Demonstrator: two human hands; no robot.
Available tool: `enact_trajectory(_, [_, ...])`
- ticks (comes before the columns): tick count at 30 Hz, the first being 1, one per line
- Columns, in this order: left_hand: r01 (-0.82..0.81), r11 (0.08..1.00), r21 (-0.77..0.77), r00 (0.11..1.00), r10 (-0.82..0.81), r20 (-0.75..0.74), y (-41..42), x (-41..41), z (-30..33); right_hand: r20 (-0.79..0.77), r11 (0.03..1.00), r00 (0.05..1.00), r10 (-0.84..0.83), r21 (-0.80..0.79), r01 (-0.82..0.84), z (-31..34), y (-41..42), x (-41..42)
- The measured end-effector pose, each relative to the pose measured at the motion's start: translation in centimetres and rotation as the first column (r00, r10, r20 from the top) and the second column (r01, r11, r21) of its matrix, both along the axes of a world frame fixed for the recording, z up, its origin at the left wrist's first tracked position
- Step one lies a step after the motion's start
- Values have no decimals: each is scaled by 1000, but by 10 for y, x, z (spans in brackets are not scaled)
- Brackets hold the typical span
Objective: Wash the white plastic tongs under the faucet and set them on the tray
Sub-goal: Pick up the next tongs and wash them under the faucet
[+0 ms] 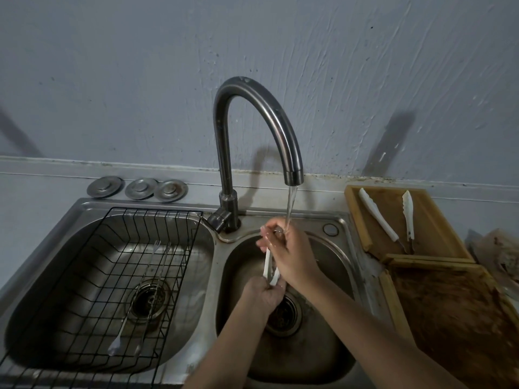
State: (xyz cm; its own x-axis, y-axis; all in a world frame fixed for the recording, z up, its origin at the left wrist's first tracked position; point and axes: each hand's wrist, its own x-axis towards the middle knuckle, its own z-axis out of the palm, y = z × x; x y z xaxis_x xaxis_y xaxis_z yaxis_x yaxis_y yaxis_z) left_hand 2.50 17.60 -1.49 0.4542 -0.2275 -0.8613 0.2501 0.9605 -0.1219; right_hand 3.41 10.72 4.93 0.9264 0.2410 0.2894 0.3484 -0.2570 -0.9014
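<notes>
White plastic tongs (269, 267) stand nearly upright over the right sink basin (331, 259). My left hand (264, 294) grips their lower end. My right hand (286, 252) wraps the upper end, right under the water stream (290, 206) that runs from the curved metal faucet (252, 122). The upper part of the tongs is hidden by my right fingers. A wooden tray (432, 220) on the counter at the right holds two more white tongs (377, 216) (408, 214).
The left basin holds a black wire rack (84, 265) with two long metal utensils (140, 293) lying in it. Three metal drain covers (137, 188) sit behind it against the wall. A second wooden tray (449, 310) lies at the near right.
</notes>
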Motion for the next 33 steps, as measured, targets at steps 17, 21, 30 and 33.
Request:
enact_trajectory(17, [82,997,5,969,-81,234,-1,-9,24,-68,990,992,105,102,-98,12,-27,4])
enact_trajectory(21, [-48,999,11,977,45,208,11,3,22,-94,995,995,20,-92,-29,6,-40,-3])
enact_trajectory(30, [-37,964,265,949,-48,311,19,16,23,-352,808,935,48,-536,-244,-18,-63,-28])
enact_trajectory(33, [36,962,269,938,-126,324,1,10,24,-367,819,930,-28,-542,-190,-24,-52,-30])
